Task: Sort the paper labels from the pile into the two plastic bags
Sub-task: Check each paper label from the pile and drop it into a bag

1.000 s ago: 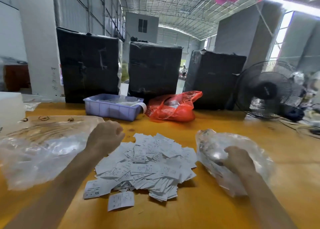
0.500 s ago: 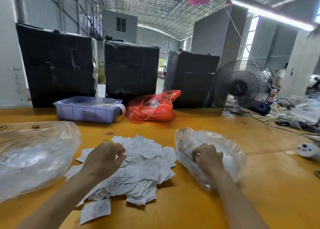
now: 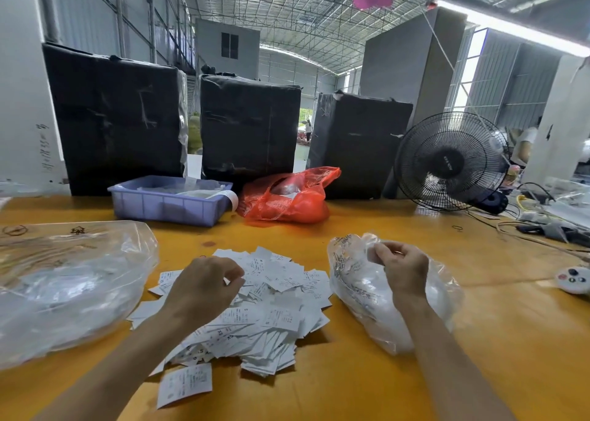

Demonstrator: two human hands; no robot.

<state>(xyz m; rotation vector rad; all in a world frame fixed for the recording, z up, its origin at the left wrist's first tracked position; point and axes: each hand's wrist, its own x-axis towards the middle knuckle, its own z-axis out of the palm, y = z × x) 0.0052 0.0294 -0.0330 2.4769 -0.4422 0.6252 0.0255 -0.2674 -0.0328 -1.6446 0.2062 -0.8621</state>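
Since a moment ago the right hand (image 3: 403, 270) has risen from low against the right plastic bag (image 3: 357, 286) to its upper edge, where its curled fingers (image 3: 384, 251) pinch the plastic. Meanwhile the left hand (image 3: 204, 288) stays over the pile of paper labels (image 3: 281, 296), its fingers curled down onto the slips; whether they actually hold a label I cannot tell. That pile lies on the yellow bench (image 3: 351, 388) between the two bags, with the larger left plastic bag (image 3: 64, 286) spread flat just beside it, and one loose label (image 3: 184, 385) lies apart at the pile's near edge. Behind, a blue tray (image 3: 169, 205) and a red bag (image 3: 287, 199) sit near three black-wrapped boxes (image 3: 249, 127), with a fan (image 3: 450, 162) to the right.
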